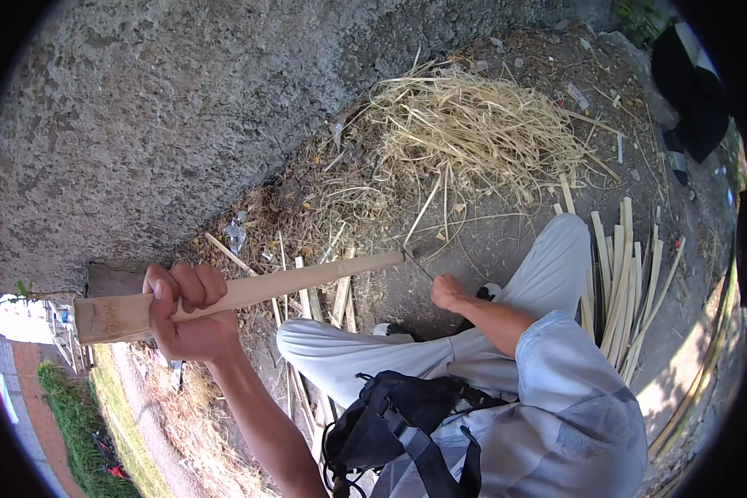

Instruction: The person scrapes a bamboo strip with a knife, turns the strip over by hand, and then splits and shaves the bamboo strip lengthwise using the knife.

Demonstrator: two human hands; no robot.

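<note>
splitting looks underway: left hand (187, 319) clenches the bamboo slat (249, 292) at 9 o'clock, right hand (448, 292) closes on a thin blade (417, 264) at its far end, which next needs steady pressure.

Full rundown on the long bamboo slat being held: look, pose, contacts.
The bamboo slat is a long, flat, pale tan strip, smooth-faced, held nearly level and rising slightly rightward. The left hand grips it near its wide, square-cut end. At its narrower far end a thin blade meets it, held by the right hand.
</note>
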